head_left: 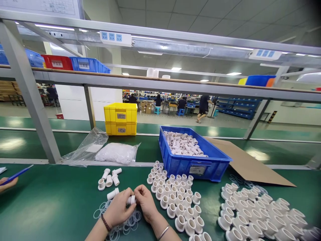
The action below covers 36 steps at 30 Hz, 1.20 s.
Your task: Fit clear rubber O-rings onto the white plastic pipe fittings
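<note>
My left hand [117,208] is closed round a white plastic flanged bushing [131,200], held on its side just above the bench. My right hand [145,202] meets it with thumb and forefinger pinched at the bushing's end; what lies between those fingertips is hidden. Under my hands is a loose pile of thin translucent rings [130,221]. Beside my left knuckles one more bushing [112,193] lies on its side. Several loose bushings [109,181] sit a little farther off. To the right of my right hand, many bushings [179,210] stand upright on their flanges in rows.
A blue bin [195,169] full of white parts stands behind the rows. Another upright group [253,214] is at right, near a cardboard sheet [250,160]. Plastic bags [116,153] and yellow crates [120,118] stand behind. Another person's hand [8,184] holds a blue pen at far left.
</note>
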Tool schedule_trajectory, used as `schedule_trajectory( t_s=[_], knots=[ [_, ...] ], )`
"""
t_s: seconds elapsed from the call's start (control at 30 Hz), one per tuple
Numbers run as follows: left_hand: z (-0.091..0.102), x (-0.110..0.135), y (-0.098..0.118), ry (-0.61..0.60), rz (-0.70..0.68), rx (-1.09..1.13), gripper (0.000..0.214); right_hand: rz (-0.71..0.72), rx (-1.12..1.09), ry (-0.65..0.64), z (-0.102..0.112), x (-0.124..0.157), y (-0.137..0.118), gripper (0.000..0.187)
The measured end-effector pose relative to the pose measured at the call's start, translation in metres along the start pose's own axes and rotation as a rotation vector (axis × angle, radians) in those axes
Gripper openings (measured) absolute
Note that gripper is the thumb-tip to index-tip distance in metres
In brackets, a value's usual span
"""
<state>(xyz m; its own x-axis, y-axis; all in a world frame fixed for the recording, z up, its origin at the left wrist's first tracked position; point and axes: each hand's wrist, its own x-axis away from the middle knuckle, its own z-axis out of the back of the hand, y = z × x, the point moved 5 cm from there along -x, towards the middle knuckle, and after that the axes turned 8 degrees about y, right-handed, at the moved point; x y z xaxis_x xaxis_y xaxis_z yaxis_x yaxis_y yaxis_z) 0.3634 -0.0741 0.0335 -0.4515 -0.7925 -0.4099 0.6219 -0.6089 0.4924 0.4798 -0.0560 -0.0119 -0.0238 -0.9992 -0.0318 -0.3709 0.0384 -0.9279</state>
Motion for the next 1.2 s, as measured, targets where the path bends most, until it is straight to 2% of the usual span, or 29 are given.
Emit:
schedule_trajectory(
  t_s=[0.2, 0.4, 0.6, 0.87, 1.2],
  knots=[
    [-0.001, 0.002, -0.001, 0.008, -0.038, 0.047, 0.013, -0.047, -0.101, -0.002, -0.002, 0.004, 0.000, 0.030],
    [-0.002, 0.002, 0.005, 0.031, -0.096, 0.169, 0.022, -0.169, -0.240, 0.025, -0.003, 0.006, -0.001, 0.042],
    [-0.004, 0.003, 0.007, 0.050, -0.123, 0.186, 0.024, -0.230, -0.314, 0.032, -0.005, 0.013, -0.003, 0.043],
    [-0.006, 0.005, 0.005, 0.096, -0.175, 0.180, 0.028, -0.193, -0.378, 0.019, -0.006, 0.013, -0.004, 0.038],
    [-0.004, 0.003, 0.008, 0.082, -0.112, 0.190, 0.029, -0.156, -0.371, 0.032, -0.004, 0.011, -0.002, 0.039]
  ],
)
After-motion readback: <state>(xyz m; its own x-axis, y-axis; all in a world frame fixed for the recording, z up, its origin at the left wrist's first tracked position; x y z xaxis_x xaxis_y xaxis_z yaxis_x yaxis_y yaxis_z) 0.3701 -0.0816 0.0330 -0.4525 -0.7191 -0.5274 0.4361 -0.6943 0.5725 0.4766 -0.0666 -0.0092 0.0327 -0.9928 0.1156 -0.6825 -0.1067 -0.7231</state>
